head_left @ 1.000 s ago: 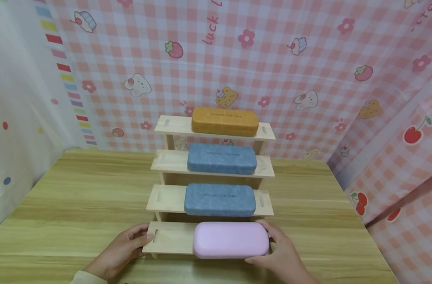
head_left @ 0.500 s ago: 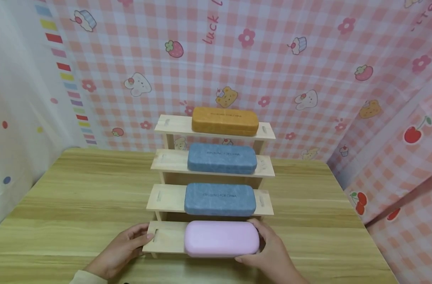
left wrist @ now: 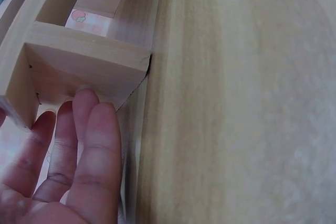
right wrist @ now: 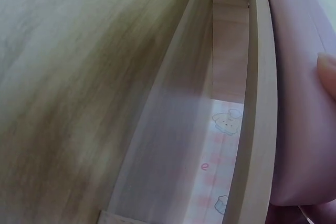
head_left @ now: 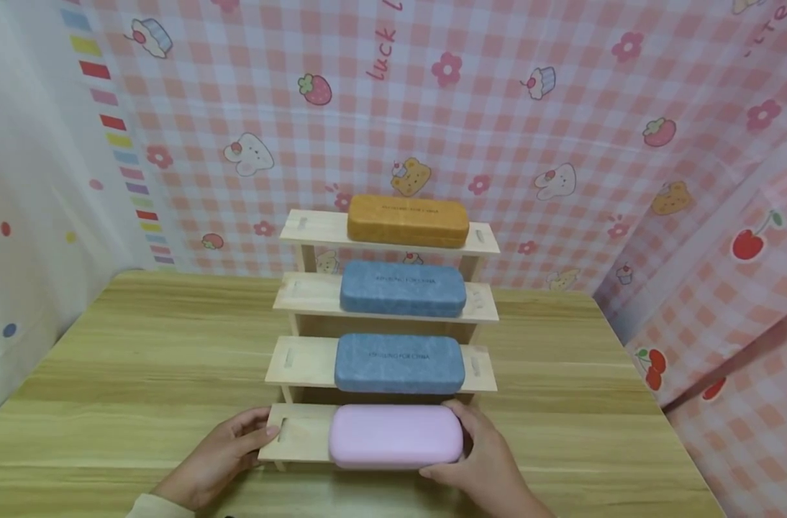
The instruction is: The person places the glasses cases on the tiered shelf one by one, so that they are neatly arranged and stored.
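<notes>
A pink glasses case [head_left: 396, 436] lies on the lowest step of a tiered wooden display rack [head_left: 303, 435]. My right hand [head_left: 487, 460] grips its right end, thumb on the near side and fingers behind. In the right wrist view, the thumb presses the side of the pink case [right wrist: 302, 103], which sits against the step board. My left hand [head_left: 221, 453] holds the left end of that step, thumb on top. The left wrist view shows the fingers of this left hand [left wrist: 79, 156] reaching under the board beside the wooden support [left wrist: 84, 72].
Two blue glasses cases, the lower one [head_left: 400, 363] and the upper one [head_left: 403, 289], lie on the middle steps. An orange glasses case [head_left: 408, 221] lies on the top step. The rack stands on a wood-grain table [head_left: 141, 360] before a pink checked curtain [head_left: 367, 129].
The pink case has slid left along the lowest step, with my right hand moving along on its end. My left hand has stayed on the rack.
</notes>
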